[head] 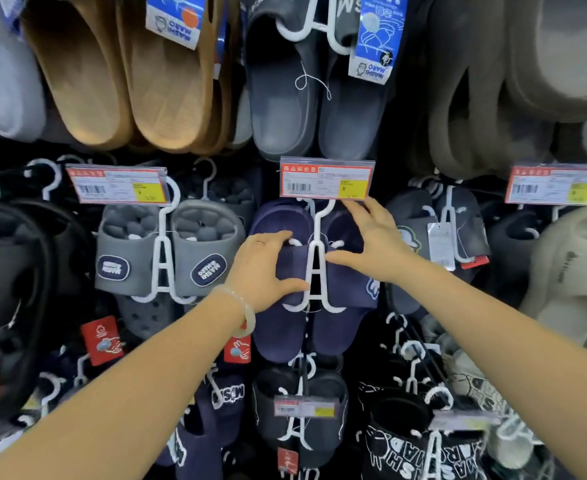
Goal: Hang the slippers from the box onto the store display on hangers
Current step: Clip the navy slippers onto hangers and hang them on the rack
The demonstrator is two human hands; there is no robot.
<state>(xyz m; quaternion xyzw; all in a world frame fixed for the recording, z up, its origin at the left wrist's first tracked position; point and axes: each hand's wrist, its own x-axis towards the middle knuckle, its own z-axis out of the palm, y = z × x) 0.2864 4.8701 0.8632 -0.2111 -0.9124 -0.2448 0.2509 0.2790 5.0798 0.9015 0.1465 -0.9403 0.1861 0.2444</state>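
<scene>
Both your arms reach forward to a pair of navy slippers (333, 271) on a white hanger (315, 268), hung at the centre of a crowded store display (285, 174). The hanger's hook rises behind a red-bordered price tag (326, 181) whose heading is in Chinese characters above a barcode and a yellow panel with a ¥ sign; the smaller print is too blurred to read.

Your left hand (264, 268) cups the left slipper's strap, thumb stretched to the hanger's lower frame and fingers (278, 237) curled over the top edge, so it grasps the slipper. A pale bangle (241, 310) circles that wrist and a thin ring sits on one finger. Your right hand (375, 240) lies spread and released over the right slipper, fingertips just beneath the price tag, thumb pointing at the hanger's stem.

Just beside, to the left, grey slippers (167, 251) wear oval patches lettered "MASHI MARO", seen upside down. The same name shows on blue card tags (375, 39) among the brown and grey pairs on the row above. On the row below, dark slippers (402, 445) carry large white lettering, only partly legible. Red swing tags (102, 339) dangle at lower left.
</scene>
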